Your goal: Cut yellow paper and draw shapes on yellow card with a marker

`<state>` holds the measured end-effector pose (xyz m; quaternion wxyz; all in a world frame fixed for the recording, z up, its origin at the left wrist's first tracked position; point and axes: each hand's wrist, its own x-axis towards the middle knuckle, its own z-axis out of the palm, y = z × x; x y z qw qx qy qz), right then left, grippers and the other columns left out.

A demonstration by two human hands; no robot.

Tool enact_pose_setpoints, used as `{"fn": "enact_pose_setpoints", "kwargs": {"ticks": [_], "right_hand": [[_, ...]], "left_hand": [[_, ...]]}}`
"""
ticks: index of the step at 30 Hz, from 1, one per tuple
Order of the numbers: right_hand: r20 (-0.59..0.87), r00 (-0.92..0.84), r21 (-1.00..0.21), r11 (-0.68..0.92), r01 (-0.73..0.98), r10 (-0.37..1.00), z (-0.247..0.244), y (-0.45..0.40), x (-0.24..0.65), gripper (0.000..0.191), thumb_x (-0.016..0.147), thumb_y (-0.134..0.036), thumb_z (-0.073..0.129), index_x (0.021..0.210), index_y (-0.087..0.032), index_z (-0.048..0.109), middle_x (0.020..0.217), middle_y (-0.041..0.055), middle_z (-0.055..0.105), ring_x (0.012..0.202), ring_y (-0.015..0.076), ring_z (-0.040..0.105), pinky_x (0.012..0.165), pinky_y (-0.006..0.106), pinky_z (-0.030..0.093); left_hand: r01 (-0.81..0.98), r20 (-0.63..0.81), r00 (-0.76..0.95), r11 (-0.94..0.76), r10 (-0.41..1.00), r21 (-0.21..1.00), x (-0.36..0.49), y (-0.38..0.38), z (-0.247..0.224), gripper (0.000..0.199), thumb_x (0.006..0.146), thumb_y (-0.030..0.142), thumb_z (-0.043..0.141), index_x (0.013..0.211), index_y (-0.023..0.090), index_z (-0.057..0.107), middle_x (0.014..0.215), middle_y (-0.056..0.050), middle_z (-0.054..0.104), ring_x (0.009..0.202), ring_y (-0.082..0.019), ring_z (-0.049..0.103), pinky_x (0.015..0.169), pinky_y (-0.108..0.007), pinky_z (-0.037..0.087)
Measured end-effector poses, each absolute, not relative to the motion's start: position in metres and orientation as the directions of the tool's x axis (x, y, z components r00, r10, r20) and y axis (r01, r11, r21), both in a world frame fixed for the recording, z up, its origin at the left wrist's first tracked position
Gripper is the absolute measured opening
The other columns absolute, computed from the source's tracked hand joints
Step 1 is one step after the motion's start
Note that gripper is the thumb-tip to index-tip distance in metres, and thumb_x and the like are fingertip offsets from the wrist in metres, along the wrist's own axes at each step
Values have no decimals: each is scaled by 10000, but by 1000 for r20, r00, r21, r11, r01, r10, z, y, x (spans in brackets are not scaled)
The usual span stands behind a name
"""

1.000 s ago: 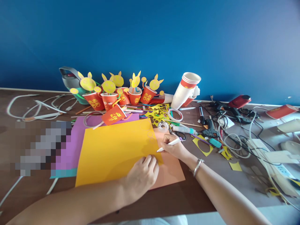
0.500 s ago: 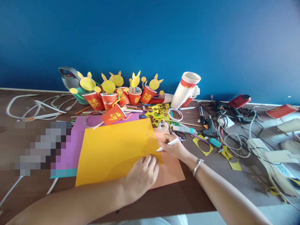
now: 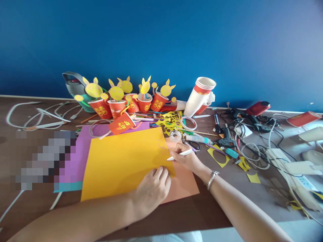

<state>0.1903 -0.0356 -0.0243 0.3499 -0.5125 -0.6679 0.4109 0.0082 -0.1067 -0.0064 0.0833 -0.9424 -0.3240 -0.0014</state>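
- We pinch a white marker in our right hand, tip nudged left.
- Our left hand (half-curled, grip unclear) stays on yellow paper.

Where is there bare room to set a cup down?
Bare tabletop shows between the right forearm and power strip, and in a wedge between both forearms, in front of the peach sheet. Crowded: the back, with red paper cups and yellow offcuts, and right rear, with tangled cables.

Yellow sheet: smooth, matt paper. Pen: smooth white plastic. Stacked cups look like smooth paper. Bracelet: shiny metal. Bench: wood-look top, slight sheen. Wall: smooth, matt.
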Motion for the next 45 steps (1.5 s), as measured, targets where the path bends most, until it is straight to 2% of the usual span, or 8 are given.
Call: {"fn": "enact_pose_setpoints", "kwargs": {"ticks": [12, 18, 22, 34, 45], "right_hand": [[104, -190, -908, 171, 383, 976, -33, -36, 192, 253, 791, -322, 547, 620, -182, 426, 570, -32, 472, 511, 86, 386, 469, 201, 315], [179, -176, -888, 236, 396, 968, -33, -36, 192, 270, 827, -317, 544, 631, -179, 419, 584, -37, 452, 538, 89, 400, 506, 207, 331], [179, -169, -884, 233, 404, 969, -32, -37, 192, 280, 835, -328, 539, 635, -179, 413, 598, -35, 448, 550, 94, 423, 517, 212, 337], [243, -171, -846, 295, 444, 955, -29, -36, 191, 273, 817, -308, 519, 601, -188, 405, 560, -30, 433, 521, 101, 371, 474, 221, 301], [233, -184, -837, 293, 462, 955, -30, -36, 192, 248, 793, -290, 494, 596, -184, 386, 557, -33, 422, 518, 95, 358, 476, 216, 289]], "left_hand": [[604, 59, 796, -782, 603, -154, 8, -108, -10, 212, 854, 84, 463, 1003, 104, 612, 1026, -117, 620, 930, -222, 588, 708, -318, 514], [603, 57, 796, -785, 602, -143, 7, -107, -7, 214, 860, 85, 457, 1009, 104, 609, 1037, -116, 618, 935, -223, 587, 704, -317, 512], [606, 42, 794, -784, 607, -135, 7, -107, -8, 210, 861, 90, 462, 1012, 102, 608, 1042, -120, 616, 940, -221, 586, 710, -317, 511], [609, -1, 789, -784, 614, -119, 8, -107, -5, 197, 876, 112, 474, 1030, 108, 597, 1056, -127, 606, 965, -217, 576, 718, -317, 495], [605, -5, 793, -788, 609, -119, 8, -106, -5, 211, 875, 96, 455, 1028, 103, 601, 1065, -133, 608, 957, -219, 581, 709, -319, 501]]}}
